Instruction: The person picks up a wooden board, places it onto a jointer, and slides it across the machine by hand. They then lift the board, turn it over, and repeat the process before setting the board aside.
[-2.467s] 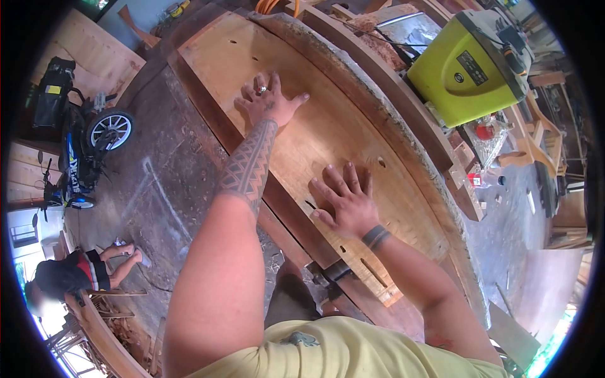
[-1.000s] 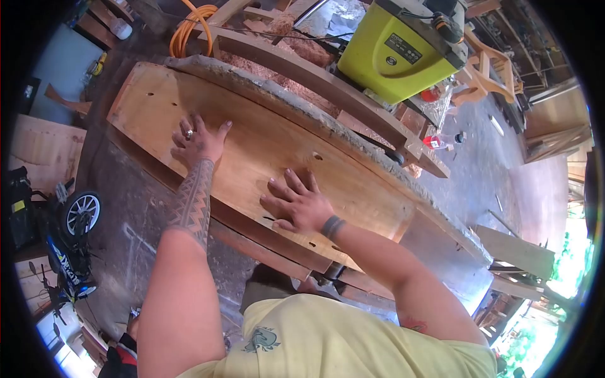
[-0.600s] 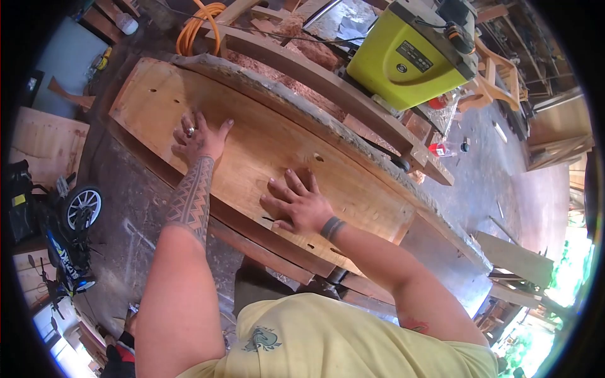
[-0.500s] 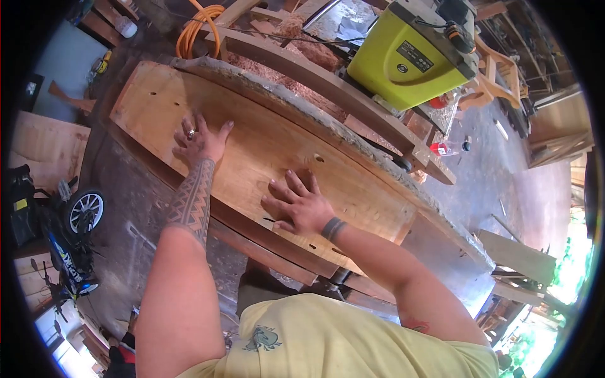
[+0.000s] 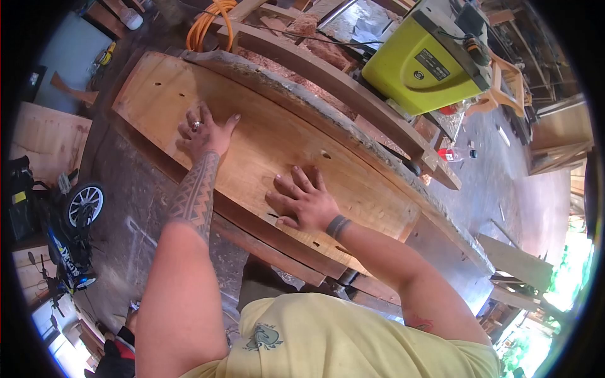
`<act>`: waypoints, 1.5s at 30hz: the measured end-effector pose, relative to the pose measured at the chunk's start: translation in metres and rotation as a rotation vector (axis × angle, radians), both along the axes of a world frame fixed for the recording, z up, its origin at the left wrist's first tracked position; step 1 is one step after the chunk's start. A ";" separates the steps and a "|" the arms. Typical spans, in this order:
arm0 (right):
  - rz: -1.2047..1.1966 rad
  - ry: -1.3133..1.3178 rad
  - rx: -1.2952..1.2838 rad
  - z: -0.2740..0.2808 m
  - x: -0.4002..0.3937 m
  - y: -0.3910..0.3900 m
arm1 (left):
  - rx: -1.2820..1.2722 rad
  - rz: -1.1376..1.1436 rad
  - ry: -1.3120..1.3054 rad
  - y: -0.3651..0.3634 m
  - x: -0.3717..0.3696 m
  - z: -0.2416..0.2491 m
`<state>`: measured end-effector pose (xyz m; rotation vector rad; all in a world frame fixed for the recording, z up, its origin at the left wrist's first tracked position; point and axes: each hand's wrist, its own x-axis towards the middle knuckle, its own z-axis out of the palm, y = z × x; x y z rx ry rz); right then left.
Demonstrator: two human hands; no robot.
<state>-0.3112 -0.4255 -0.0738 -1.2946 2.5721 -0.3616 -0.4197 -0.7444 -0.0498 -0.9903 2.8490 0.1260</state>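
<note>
Resting L hand [image 5: 208, 131] & R hand [image 5: 309, 203] open on board [image 5: 265, 145], w/ fingers spread; spaced along its long axis, upper-L to lower-R, w/ L nearer upper end.

A long, honey-coloured board [image 5: 265, 135] — dark-spotted — lies flat beneath the left hand [image 5: 209, 136] and right hand [image 5: 310, 206].

Left hand [image 5: 206, 134] at 10 o'clock and right hand [image 5: 309, 205] near centre rest spread on the board [image 5: 255, 154]; cord [image 5: 207, 17] at 11; what seems a cut-off person [image 5: 123, 348] between 7 and 8.
</note>
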 end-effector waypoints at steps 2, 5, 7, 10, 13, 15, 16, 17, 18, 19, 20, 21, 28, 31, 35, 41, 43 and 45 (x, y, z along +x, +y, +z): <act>-0.003 0.001 -0.003 0.000 -0.001 -0.003 | -0.016 -0.004 0.005 -0.006 -0.003 -0.007; -0.007 -0.001 -0.011 -0.001 -0.003 -0.008 | -0.019 -0.005 0.002 -0.012 -0.006 -0.009; -0.004 0.000 -0.010 -0.001 -0.005 -0.012 | -0.008 -0.002 -0.010 -0.012 -0.007 -0.003; 0.003 0.007 0.000 0.001 -0.008 -0.017 | -0.013 -0.002 -0.003 -0.019 -0.008 -0.006; -0.004 0.006 -0.004 0.002 -0.009 -0.020 | -0.027 -0.018 0.007 -0.024 -0.010 -0.009; -0.006 0.006 -0.016 0.002 -0.011 -0.023 | -0.032 -0.019 0.010 -0.027 -0.011 -0.008; -0.007 0.009 -0.014 0.002 -0.011 -0.025 | -0.030 -0.015 0.009 -0.028 -0.012 -0.008; -0.006 0.012 -0.014 0.001 -0.012 -0.027 | -0.030 -0.010 0.009 -0.029 -0.012 -0.006; -0.006 0.016 -0.014 0.001 -0.013 -0.029 | -0.024 -0.009 0.008 -0.030 -0.013 -0.003; -0.004 0.013 -0.009 0.001 -0.013 -0.031 | -0.017 -0.009 0.006 -0.031 -0.013 0.000; -0.002 0.010 -0.003 0.001 -0.014 -0.033 | -0.009 -0.008 0.005 -0.032 -0.013 0.002; -0.001 0.009 0.003 0.001 -0.015 -0.035 | -0.014 -0.008 0.007 -0.035 -0.014 -0.001; 0.002 0.002 -0.001 0.001 -0.022 -0.044 | -0.006 0.002 0.001 -0.047 -0.022 -0.003; 0.000 0.014 -0.018 -0.002 -0.023 -0.050 | -0.010 0.003 0.012 -0.051 -0.024 -0.003; 0.004 0.009 0.008 -0.001 -0.026 -0.058 | 0.002 0.015 0.026 -0.058 -0.025 -0.002; -0.002 -0.017 0.001 0.005 -0.035 -0.073 | -0.026 0.001 0.022 -0.074 -0.033 -0.012; -0.008 -0.036 -0.011 0.005 -0.044 -0.090 | -0.056 -0.002 0.039 -0.097 -0.042 -0.022; -0.015 -0.046 -0.042 0.000 -0.058 -0.120 | -0.083 -0.010 0.077 -0.125 -0.061 -0.027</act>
